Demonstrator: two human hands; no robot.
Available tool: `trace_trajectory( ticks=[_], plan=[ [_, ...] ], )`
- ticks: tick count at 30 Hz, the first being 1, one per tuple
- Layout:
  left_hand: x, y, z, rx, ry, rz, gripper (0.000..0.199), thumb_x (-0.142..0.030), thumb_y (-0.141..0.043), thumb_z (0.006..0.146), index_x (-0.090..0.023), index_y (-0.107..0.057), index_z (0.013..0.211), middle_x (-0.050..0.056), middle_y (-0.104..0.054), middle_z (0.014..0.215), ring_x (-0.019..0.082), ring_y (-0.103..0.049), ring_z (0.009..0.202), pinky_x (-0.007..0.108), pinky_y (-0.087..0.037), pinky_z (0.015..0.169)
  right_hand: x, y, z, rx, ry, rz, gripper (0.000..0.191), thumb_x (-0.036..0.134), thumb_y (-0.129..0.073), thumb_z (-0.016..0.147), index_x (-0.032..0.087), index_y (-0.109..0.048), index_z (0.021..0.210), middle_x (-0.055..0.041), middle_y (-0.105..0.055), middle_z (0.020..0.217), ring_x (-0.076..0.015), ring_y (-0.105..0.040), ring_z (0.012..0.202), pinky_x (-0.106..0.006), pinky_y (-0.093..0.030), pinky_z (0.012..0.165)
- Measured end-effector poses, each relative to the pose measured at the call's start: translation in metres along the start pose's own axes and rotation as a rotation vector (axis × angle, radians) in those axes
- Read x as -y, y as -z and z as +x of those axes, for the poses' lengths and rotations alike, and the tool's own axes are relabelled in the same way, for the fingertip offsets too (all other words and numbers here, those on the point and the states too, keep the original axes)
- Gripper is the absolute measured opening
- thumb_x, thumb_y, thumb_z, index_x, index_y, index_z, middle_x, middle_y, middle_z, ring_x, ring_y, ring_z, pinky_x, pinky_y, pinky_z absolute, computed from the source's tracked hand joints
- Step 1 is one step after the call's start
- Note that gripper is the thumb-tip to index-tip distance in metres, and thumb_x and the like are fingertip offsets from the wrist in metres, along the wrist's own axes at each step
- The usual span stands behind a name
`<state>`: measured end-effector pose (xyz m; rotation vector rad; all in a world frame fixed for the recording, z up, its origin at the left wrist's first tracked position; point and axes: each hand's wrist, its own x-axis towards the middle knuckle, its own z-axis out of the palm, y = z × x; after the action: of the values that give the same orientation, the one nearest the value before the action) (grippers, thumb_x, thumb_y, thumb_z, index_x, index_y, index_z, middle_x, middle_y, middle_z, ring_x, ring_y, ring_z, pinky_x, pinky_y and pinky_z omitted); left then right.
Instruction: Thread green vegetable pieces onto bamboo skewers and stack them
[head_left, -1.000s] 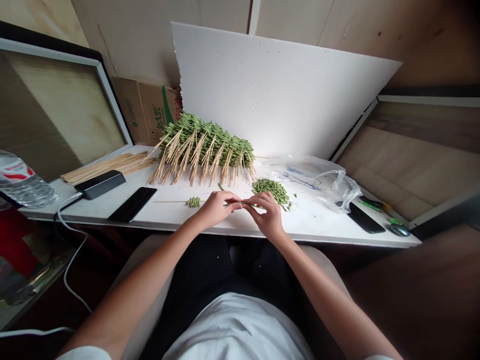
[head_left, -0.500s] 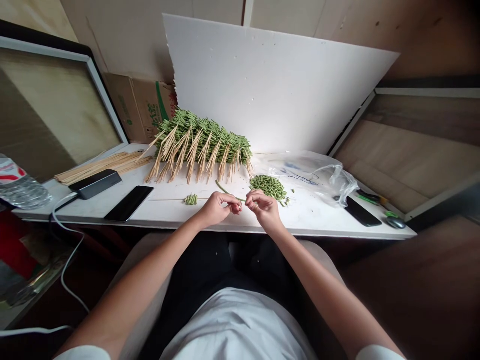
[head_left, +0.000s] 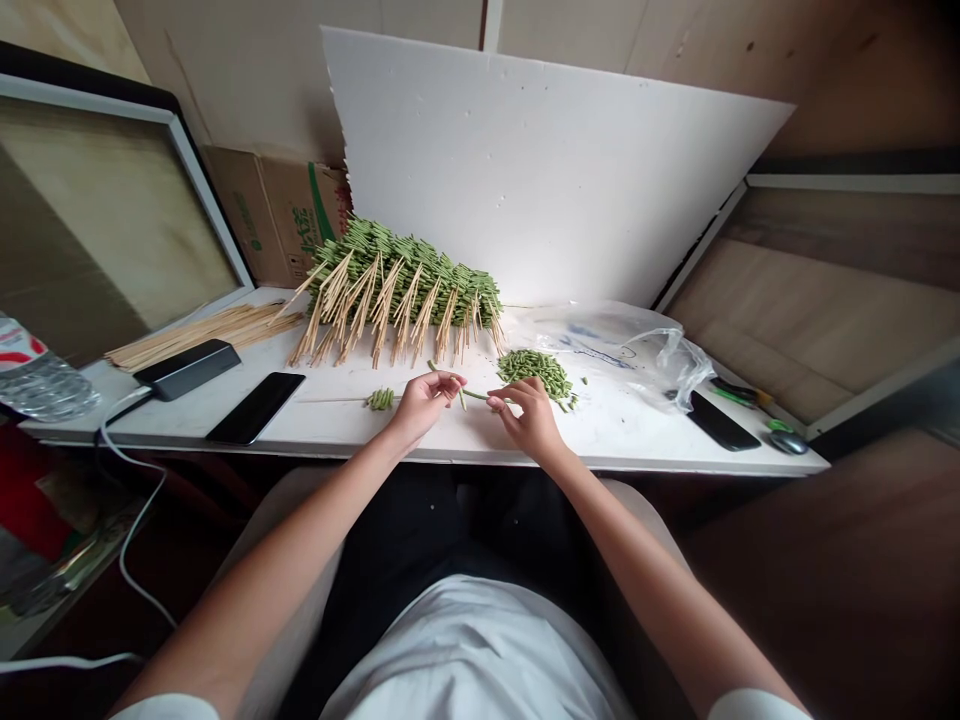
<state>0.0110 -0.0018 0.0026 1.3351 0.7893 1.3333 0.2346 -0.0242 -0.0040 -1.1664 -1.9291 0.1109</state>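
My left hand (head_left: 421, 408) is closed, its thumb and fingertips pinching a green bean (head_left: 475, 396) above the front of the table. A short green end hangs below those fingertips; whether it is a separate piece I cannot tell. To the right, my right hand (head_left: 531, 412) is closed in a pinch at the other end of the bean. Left of my left hand, a bamboo skewer (head_left: 330, 401) lies on the table with several bean pieces (head_left: 380, 399) threaded on it. Just beyond my right hand is a heap of cut bean pieces (head_left: 537, 371).
Behind my hands stands a large stack of skewered beans (head_left: 412, 265), sticks toward me. Loose skewers (head_left: 202, 335), a black box (head_left: 189, 368) and a phone (head_left: 256, 408) lie left. Rightward are a clear plastic bag (head_left: 637, 345), a dark flat object (head_left: 716, 420) and a mouse (head_left: 787, 438).
My hands have drawn apart, the left one shifting a little left and up. More of the bean shows between them, and a short green end now hangs at my left fingertips.
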Motion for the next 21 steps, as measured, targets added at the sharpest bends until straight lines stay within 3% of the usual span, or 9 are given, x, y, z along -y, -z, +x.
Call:
trace_trajectory(
  ticks=[4,8,14,18,21],
  plan=[
    [0.0,-0.008,-0.004,-0.007,-0.017,-0.043,0.048,-0.055,-0.089,0.08,-0.012,-0.078,0.1,0.008,-0.077,0.09,0.014,-0.067,0.075,0.03,-0.056,0.079,0.025,-0.002,-0.001,-0.006,-0.09,0.326,0.046,0.054,-0.082,0.089,0.023,-0.078,0.124,-0.0094,-0.083,0.103,-0.0277,-0.073,0.1,-0.038,-0.057,0.076],
    [-0.006,-0.017,-0.009,0.002,-0.008,-0.083,0.053,-0.056,-0.091,0.078,-0.012,-0.077,0.103,0.01,-0.078,0.091,0.02,-0.074,0.085,0.036,-0.06,0.088,0.036,-0.005,-0.004,-0.129,-0.149,0.476,0.031,0.052,-0.082,0.089,0.023,-0.083,0.103,-0.0104,-0.083,0.101,-0.0251,-0.076,0.091,-0.035,-0.059,0.068],
    [-0.014,-0.017,-0.012,0.059,-0.075,0.02,0.046,-0.051,-0.088,0.083,-0.012,-0.076,0.103,0.011,-0.079,0.089,0.02,-0.076,0.082,0.036,-0.061,0.084,0.036,0.004,-0.002,-0.25,-0.052,0.43,0.018,0.042,-0.079,0.094,0.025,-0.083,0.097,-0.008,-0.081,0.093,-0.0227,-0.072,0.085,-0.036,-0.058,0.067],
    [-0.016,-0.016,-0.014,0.148,-0.156,0.204,0.032,-0.042,-0.084,0.086,-0.013,-0.079,0.099,0.01,-0.079,0.087,0.02,-0.074,0.077,0.034,-0.06,0.077,0.037,0.008,-0.001,-0.198,0.062,0.324,0.013,0.037,-0.074,0.098,0.026,-0.08,0.095,-0.0071,-0.077,0.088,-0.0238,-0.065,0.086,-0.038,-0.056,0.068],
    [-0.019,-0.016,-0.017,0.142,-0.254,0.388,0.016,-0.031,-0.077,0.09,-0.016,-0.081,0.09,0.009,-0.079,0.085,0.021,-0.073,0.079,0.034,-0.058,0.078,0.04,0.01,-0.001,-0.15,0.11,0.295,0.017,0.033,-0.068,0.1,0.026,-0.077,0.087,-0.0067,-0.074,0.082,-0.0253,-0.061,0.087,-0.042,-0.056,0.074]
  ],
)
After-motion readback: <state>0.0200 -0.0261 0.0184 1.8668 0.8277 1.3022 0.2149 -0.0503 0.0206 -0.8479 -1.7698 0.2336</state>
